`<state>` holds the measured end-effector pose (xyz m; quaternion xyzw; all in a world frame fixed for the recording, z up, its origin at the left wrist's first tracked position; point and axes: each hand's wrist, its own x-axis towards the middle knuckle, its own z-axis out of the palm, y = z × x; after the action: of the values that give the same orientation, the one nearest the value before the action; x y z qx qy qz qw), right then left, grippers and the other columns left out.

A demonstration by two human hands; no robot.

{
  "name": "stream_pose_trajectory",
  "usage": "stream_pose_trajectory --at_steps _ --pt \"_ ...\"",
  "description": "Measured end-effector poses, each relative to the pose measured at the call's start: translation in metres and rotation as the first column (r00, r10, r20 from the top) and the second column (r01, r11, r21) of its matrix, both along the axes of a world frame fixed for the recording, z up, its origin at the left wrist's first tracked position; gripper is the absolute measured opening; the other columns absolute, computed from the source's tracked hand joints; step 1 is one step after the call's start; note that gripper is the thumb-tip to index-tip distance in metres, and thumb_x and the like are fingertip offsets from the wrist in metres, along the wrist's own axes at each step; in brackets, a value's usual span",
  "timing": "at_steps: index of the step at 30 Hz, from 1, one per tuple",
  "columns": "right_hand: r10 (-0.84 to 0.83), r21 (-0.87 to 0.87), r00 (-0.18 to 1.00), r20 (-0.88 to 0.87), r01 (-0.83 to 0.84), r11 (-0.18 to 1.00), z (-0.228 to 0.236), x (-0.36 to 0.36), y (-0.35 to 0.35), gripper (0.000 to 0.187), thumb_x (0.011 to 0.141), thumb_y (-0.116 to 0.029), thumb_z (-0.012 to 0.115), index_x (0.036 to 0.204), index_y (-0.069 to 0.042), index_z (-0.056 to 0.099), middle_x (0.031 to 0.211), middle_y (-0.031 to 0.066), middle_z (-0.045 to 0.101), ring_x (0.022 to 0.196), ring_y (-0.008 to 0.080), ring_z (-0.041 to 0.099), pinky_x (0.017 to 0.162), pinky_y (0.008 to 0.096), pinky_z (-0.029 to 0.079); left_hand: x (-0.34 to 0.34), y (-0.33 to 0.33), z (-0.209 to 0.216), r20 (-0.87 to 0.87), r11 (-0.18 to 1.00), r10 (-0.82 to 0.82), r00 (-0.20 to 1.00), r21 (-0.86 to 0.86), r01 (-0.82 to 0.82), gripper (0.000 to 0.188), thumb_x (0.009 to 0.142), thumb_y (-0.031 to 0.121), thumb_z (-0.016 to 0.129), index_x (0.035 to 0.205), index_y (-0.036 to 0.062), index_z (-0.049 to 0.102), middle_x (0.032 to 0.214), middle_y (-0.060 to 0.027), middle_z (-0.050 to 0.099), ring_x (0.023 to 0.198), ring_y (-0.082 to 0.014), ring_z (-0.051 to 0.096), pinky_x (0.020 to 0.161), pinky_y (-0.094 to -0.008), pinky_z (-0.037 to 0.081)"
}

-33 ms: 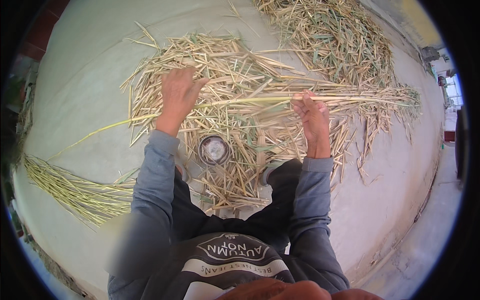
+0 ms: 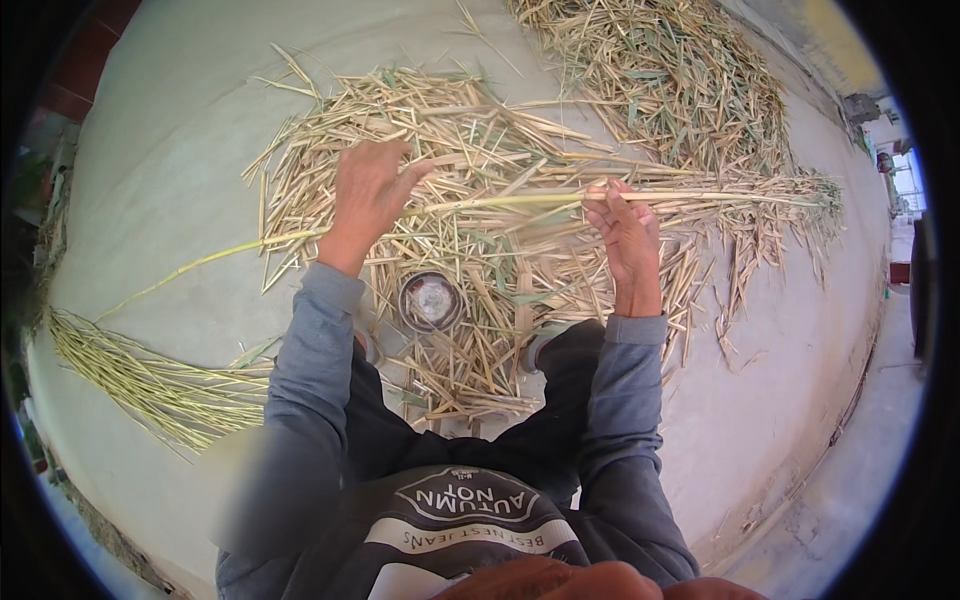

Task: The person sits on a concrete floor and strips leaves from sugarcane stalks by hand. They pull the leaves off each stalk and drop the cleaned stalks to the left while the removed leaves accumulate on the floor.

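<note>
**Both hands on one long green stalk over the straw heap**

Far left of the frame, a neat bundle of green stalks [image 2: 150, 385] lies on the pale floor [image 2: 170, 170], well apart from the hands, with bare floor between it and the main heap. From there a long green stalk [image 2: 520, 200] runs rightward across the middle of the picture, its thin end trailing out over open floor at mid-left.

The left hand [image 2: 368, 195] sits over that stalk in the upper middle, fingers spread and curled loosely on it, palm down on the dry straw pile [image 2: 480, 150]. Just below, between the knees, a small round metal tin [image 2: 431, 300] stands among the cuttings, close to both forearms.

To the right, the right hand [image 2: 622, 225] pinches the same stalk between thumb and fingertips, closed on it. The stalk carries on to a bushy tip at the right edge of the heap.

A second straw heap [image 2: 660, 70] fills the upper right. Beyond it, the floor's edge curves down the right side, with clear floor at lower right.
</note>
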<state>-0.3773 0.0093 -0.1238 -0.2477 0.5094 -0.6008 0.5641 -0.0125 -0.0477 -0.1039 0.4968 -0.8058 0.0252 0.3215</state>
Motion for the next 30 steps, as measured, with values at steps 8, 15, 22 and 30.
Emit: stream_pose_trajectory --at_steps 8,15,22,30 --pt "0.078 -0.084 0.997 0.023 -0.076 0.994 0.002 0.004 -0.008 0.055 0.100 -0.012 0.066 0.143 0.007 0.037 0.114 0.0205 0.071 0.097 0.0240 0.073 0.082 0.0309 0.061 -0.026 0.016 -0.016 -0.551 0.593 0.008 0.834 0.675 0.440 0.030 0.086 0.028 0.080 0.097 0.0008 0.076 0.091 -0.0099 0.076 0.084 -0.0198 0.072 0.074 -0.0332 0.054" --pt "0.052 -0.129 0.998 0.035 -0.047 0.990 0.013 0.021 -0.008 0.066 0.099 -0.011 0.068 0.148 0.009 0.030 0.122 0.0241 0.068 0.108 0.0279 0.071 0.088 0.0333 0.061 -0.027 0.013 -0.015 -0.768 0.578 0.357 0.532 0.629 0.520 0.024 0.091 0.025 0.077 0.099 0.0031 0.074 0.089 -0.0055 0.076 0.084 -0.0148 0.070 0.076 -0.0301 0.053" --pt "0.238 -0.011 0.969 0.068 -0.237 0.971 0.013 0.053 -0.007 0.053 0.098 -0.021 0.071 0.139 0.003 0.048 0.122 0.0186 0.069 0.097 0.0223 0.071 0.086 0.0315 0.059 -0.050 0.028 -0.005 -0.267 0.860 -0.227 0.937 0.396 0.321 0.021 0.088 0.027 0.077 0.088 0.0061 0.074 0.076 -0.0072 0.070 0.069 -0.0225 0.066 0.065 -0.0370 0.049" --pt "-0.049 0.039 0.996 -0.068 0.052 0.998 0.015 -0.025 -0.011 0.020 0.098 -0.023 0.072 0.105 -0.004 0.068 0.101 0.0079 0.074 0.082 0.0155 0.073 0.071 0.0247 0.058 0.004 0.022 -0.007 -0.133 0.728 -0.185 0.974 0.646 0.227 0.025 0.079 0.031 0.083 0.081 0.0084 0.072 0.073 -0.0089 0.069 0.064 -0.0289 0.066 0.062 -0.0406 0.048"
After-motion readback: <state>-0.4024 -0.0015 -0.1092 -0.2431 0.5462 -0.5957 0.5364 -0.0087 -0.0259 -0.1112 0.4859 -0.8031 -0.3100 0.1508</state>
